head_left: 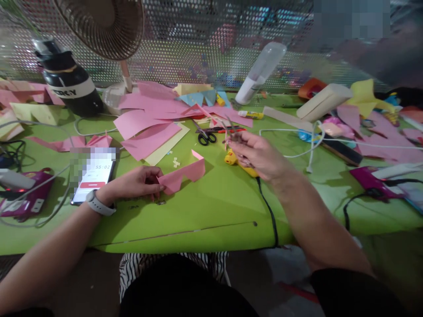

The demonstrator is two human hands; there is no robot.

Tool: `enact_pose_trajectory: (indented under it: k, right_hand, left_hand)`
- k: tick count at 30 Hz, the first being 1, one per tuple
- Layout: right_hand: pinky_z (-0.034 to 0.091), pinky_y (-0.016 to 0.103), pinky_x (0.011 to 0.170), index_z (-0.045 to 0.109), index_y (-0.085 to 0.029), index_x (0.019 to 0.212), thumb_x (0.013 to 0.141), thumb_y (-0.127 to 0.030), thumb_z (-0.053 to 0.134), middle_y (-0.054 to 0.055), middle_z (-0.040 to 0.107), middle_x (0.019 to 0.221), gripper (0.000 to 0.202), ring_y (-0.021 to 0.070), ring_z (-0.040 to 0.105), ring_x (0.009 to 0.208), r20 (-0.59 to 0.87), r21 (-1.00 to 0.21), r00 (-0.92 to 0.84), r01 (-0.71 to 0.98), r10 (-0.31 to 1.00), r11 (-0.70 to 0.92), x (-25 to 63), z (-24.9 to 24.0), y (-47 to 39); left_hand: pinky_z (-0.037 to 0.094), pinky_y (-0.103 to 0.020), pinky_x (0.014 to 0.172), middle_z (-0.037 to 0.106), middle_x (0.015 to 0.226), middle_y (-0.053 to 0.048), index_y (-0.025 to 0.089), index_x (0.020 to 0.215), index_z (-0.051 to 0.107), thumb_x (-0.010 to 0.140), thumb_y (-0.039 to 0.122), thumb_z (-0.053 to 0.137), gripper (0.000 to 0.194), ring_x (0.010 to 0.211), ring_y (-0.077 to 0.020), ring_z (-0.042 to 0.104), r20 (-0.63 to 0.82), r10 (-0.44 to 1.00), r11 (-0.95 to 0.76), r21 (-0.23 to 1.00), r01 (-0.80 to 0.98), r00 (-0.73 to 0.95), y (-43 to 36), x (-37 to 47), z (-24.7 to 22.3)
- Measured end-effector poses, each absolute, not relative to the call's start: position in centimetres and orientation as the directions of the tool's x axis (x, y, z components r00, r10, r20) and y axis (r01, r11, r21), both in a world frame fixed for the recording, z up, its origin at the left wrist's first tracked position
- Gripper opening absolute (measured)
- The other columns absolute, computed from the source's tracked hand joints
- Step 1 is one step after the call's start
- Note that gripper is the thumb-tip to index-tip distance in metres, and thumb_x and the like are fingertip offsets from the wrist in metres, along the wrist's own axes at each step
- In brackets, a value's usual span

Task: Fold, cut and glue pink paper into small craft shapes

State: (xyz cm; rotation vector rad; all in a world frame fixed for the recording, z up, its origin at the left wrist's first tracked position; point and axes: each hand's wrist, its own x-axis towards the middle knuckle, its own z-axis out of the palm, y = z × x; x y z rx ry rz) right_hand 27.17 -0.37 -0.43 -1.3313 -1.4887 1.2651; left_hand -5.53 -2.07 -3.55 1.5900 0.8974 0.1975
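A folded pink paper strip (pixel 178 176) with a cut-out in its lower edge stands on the green tabletop (pixel 211 215). Its left end is pinched by my left hand (pixel 145 182), which rests on the table beside the lit phone (pixel 95 171). My right hand (pixel 251 154) is raised over a yellow tool (pixel 246 168) with a black cord, its fingers closed round a pair of scissors whose blades point up and away. Black-handled scissors (pixel 207 137) lie just beyond. Small pale paper scraps (pixel 176 162) are scattered behind the strip.
Pink sheets (pixel 148 138) cover the table's middle back. A dark bottle (pixel 71 81) and a fan (pixel 102 22) stand at the back left, a clear bottle (pixel 262 70) at the back. Purple power strips (pixel 376 182) and white cables lie at both sides.
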Motion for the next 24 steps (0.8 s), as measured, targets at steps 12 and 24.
enact_pose_trajectory:
  k: [12,24]
  right_hand:
    - [0.047,0.032,0.068,0.073,-0.027,0.109,0.092,-0.035,0.058,0.004,0.075,0.100,0.023,0.0210,0.067,0.084,0.133,-0.403,-0.471,0.778,0.872,0.482,21.6,-1.3,2.7]
    - [0.043,0.031,0.060,0.075,-0.029,0.107,0.093,-0.032,0.058,0.003,0.076,0.098,0.022,0.0207,0.068,0.079,0.137,-0.209,-0.525,0.814,0.840,0.542,20.7,-3.0,3.5]
  left_hand:
    - [0.053,-0.025,0.056,0.070,0.076,-0.005,0.015,0.090,0.056,0.087,0.037,0.063,0.023,0.062,-0.0141,0.068,-0.311,0.653,0.005,0.914,0.407,0.691,-2.4,-5.6,-3.7]
    - [0.052,-0.023,0.053,0.072,0.078,-0.005,0.016,0.087,0.055,0.087,0.036,0.064,0.022,0.062,-0.0136,0.069,-0.317,0.660,0.020,0.914,0.406,0.681,-2.4,-5.4,-3.5]
